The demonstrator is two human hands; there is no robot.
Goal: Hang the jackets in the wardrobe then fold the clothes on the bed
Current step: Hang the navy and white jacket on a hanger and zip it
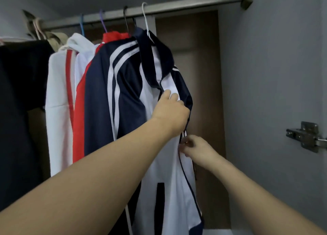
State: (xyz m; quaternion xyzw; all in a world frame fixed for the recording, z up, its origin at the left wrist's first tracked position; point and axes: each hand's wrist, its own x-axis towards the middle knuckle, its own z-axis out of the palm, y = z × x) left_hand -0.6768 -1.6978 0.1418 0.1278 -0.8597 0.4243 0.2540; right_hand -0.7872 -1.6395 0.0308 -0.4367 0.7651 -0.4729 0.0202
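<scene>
you're at the wardrobe, and the white and navy jacket [168,146] is on its white hanger [146,20], hooked over the rail [159,8] at the right end of the row. your left hand [172,109] is up on the chest, fingers curled into the front edge beside the zip line, its grip holding fabric. your right hand [196,146] sits lower, grip narrow, fingertips pinching the dark-trimmed edge where the two front panels meet. it looks like you're lining up or closing the front, though the zip pull itself is too small to make out.

keep that upper hand steady, it's your anchor. draw the lower edge straight down so the two panels lie flush, not twisted. the collar is slumped to one side over the hanger, so square the shoulders once the front is sorted, or the slick fabric may slide off.

just beside it hangs the navy jacket with white stripes [113,86], then a red and white jacket [79,101] and a white hoodie [58,93]. mind you don't tug them along the rail. the door hinge [307,137] is well off to your right. the bed isn't in view, so the folding looks not yet begun.
</scene>
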